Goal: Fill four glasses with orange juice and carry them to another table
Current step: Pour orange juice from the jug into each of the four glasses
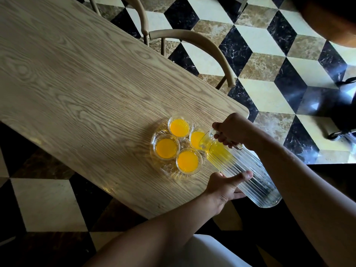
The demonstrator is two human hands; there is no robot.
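Several glasses of orange juice stand on a clear glass tray near the corner of the wooden table. The far glass, the left glass and the near glass look full. A ribbed glass pitcher is tipped steeply, its spout over the right glass, with the last juice gathered at the spout end. My right hand grips the pitcher's handle. My left hand supports the pitcher's body from below.
A wooden chair with a curved back stands at the table's far side. The table's corner and edge lie just right of the tray. A chequered marble floor surrounds the table. Something dark on wheels stands at the right.
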